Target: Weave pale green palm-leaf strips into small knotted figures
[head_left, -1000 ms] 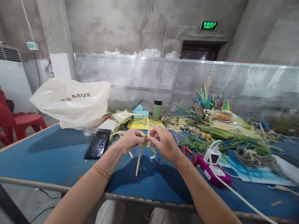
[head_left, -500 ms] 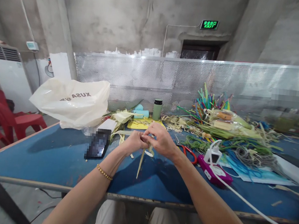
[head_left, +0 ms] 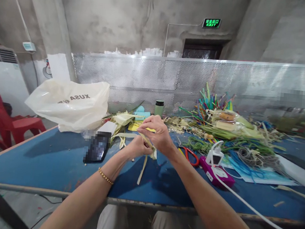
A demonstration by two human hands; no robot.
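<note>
My left hand (head_left: pixel 138 146) is closed on pale corn husk strips above the blue table. One narrow husk strip (head_left: pixel 142 172) hangs down from it, and a wider curled bit of husk (head_left: pixel 154 153) sticks out at its right side. Just above and to the right, my right hand (head_left: pixel 155 131) is closed in a pinch. A thin strip seems to run between the two hands, its end hidden by the right fingers. Beyond them lie more corn husks (head_left: pixel 123 119) and a yellow sheet (head_left: pixel 133 126).
Left of my hands are a phone (head_left: pixel 98 147) and a white plastic bag (head_left: pixel 70 101). A green bottle (head_left: pixel 158 109) stands behind. To the right are red-handled scissors (head_left: pixel 193 157), a purple power block (head_left: pixel 218 175) with a white cable, green cords (head_left: pixel 199 145) and colourful stems (head_left: pixel 214 102).
My right hand has risen and moved left, over the left hand. The left hand has dropped slightly and turned, and more husk shows at its right side.
</note>
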